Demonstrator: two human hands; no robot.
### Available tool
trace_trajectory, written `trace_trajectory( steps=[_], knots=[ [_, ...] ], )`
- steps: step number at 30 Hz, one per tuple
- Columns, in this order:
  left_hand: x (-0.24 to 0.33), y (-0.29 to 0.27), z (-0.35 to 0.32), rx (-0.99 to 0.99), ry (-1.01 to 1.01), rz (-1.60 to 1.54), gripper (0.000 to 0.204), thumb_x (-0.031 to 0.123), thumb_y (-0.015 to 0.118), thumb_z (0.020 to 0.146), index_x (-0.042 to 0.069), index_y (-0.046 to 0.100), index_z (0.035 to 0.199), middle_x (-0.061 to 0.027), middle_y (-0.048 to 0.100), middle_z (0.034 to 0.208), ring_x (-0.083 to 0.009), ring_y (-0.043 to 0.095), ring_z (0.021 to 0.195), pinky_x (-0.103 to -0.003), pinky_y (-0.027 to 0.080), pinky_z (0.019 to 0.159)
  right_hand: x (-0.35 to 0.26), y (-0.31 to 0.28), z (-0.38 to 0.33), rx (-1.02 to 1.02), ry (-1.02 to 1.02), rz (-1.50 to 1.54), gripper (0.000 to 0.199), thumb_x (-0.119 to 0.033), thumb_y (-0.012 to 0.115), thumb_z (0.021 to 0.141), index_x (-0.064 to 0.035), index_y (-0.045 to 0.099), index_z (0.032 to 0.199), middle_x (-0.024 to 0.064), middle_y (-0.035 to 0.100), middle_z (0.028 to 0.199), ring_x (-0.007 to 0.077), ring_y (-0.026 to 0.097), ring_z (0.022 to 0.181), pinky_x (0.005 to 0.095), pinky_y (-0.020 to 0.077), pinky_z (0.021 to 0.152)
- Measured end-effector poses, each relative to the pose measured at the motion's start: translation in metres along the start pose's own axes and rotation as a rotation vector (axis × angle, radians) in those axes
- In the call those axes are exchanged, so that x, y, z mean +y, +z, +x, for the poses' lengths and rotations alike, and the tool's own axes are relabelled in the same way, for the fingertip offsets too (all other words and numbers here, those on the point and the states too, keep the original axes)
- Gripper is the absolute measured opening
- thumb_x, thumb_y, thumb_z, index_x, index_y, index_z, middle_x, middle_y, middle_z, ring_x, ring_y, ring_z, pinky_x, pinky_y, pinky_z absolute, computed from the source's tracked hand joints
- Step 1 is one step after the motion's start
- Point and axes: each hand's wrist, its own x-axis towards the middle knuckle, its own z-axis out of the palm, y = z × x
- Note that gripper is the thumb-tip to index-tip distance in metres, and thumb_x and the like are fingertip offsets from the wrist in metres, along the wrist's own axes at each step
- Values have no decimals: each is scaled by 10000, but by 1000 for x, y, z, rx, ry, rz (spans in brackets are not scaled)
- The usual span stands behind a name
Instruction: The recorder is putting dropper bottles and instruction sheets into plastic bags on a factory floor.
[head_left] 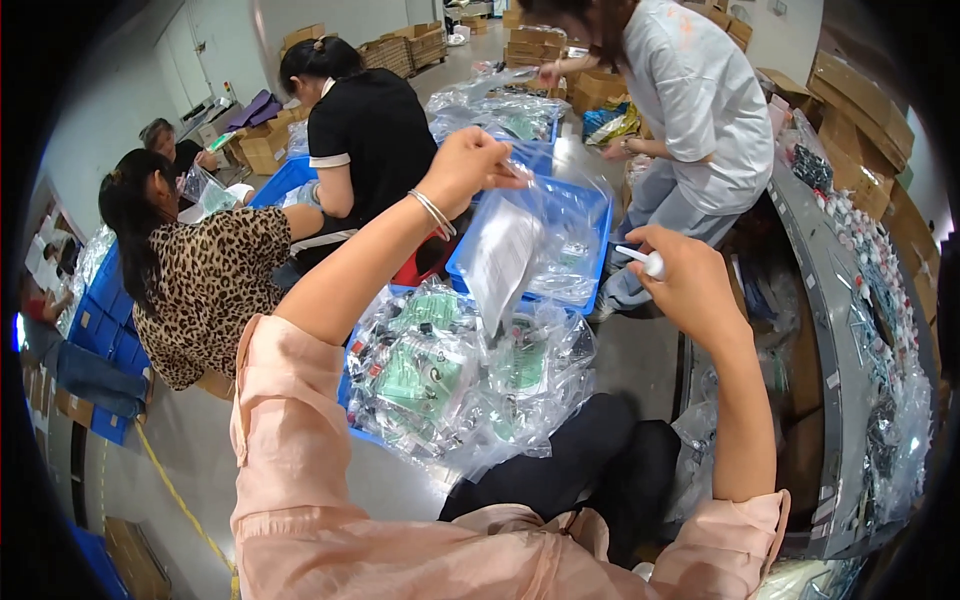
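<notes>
My left hand (470, 165) is raised and pinches the top edge of a clear plastic bag (510, 255) with a white paper sheet inside; the bag hangs down over the blue crates. My right hand (685, 285) is closed around a small white pump-top bottle (645, 262), its nozzle pointing left toward the bag's opening. A thin bracelet sits on my left wrist. Both sleeves are pale pink.
Below the bag stands a blue crate (590, 215) and a heap of filled clear bags (450, 380). A curved grey conveyor (835, 330) with small bottles runs on the right. Three people sit on the left, one in grey bends at the far side. Cardboard boxes (860, 100) line the back.
</notes>
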Motion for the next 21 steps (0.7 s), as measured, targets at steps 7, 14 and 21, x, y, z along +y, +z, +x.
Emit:
trace_trajectory(
  steps=[7,14,21],
  knots=[
    [-15,-27,-85,175,317,197,158,93,550,878,38,465,756,-31,514,745,-134,604,719,-221,486,634,23,-14,-68,190,112,179,266,-91,664,747,-72,592,1003,108,639,844,289,621,775,349,481,658],
    [-233,21,-320,-110,-162,467,126,51,570,832,46,479,746,-37,534,737,-119,565,711,-265,461,638,62,46,-172,98,320,559,245,-5,649,759,3,582,994,63,621,775,113,595,739,251,474,675],
    [-180,26,-254,-943,-481,794,348,376,595,857,29,597,875,-100,619,689,-150,610,639,-326,477,611,97,90,-254,13,550,660,271,-19,675,745,-16,588,1001,80,644,770,146,612,707,261,481,646]
  ],
)
